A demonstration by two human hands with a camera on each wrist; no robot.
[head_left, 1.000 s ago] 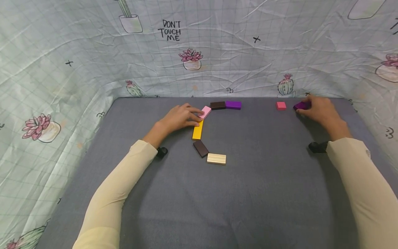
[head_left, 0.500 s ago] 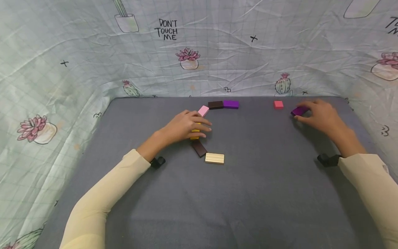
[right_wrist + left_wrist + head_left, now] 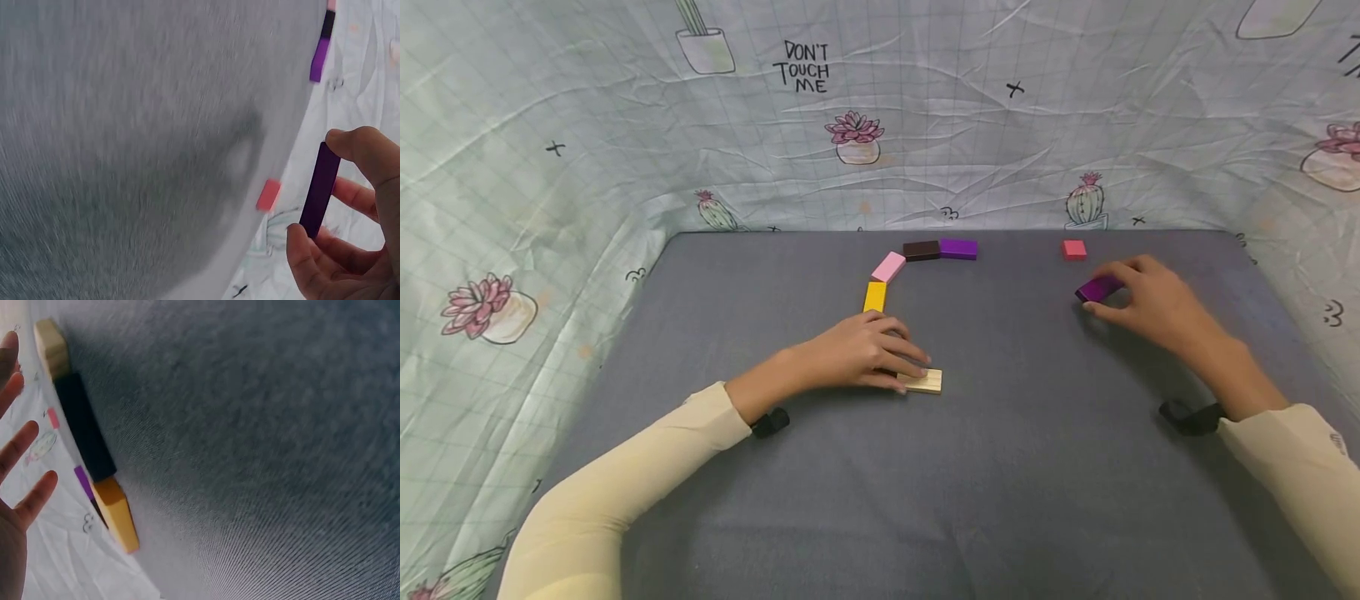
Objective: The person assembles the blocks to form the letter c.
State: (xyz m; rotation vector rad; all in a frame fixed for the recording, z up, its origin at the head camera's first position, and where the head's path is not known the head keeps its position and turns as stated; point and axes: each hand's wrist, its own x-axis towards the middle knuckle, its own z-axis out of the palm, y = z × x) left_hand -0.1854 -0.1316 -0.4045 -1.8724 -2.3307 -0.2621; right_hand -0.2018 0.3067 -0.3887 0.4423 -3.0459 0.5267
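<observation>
My right hand (image 3: 1157,304) pinches a purple block (image 3: 1099,288) between thumb and fingers; the right wrist view shows the purple block (image 3: 320,190) held by its two ends. Lower left of it, my left hand (image 3: 865,354) stretches over a curved row of blocks, its fingers (image 3: 22,447) spread in the left wrist view. Its fingertips overlap a ribbed cream block (image 3: 931,382) in the head view. The dark brown block (image 3: 84,428) is mostly hidden under that hand in the head view. A yellow block (image 3: 875,297) shows just behind the knuckles.
Farther along the row lie a pink block (image 3: 889,267), another dark brown block (image 3: 921,251) and another purple block (image 3: 958,249). A small red block (image 3: 1074,250) lies apart near the back edge. Printed cloth (image 3: 940,125) walls in the grey table (image 3: 1000,500).
My left hand has moved toward me from the pink and yellow blocks to the cream one. My right hand has brought the purple block leftward and nearer, away from the back edge.
</observation>
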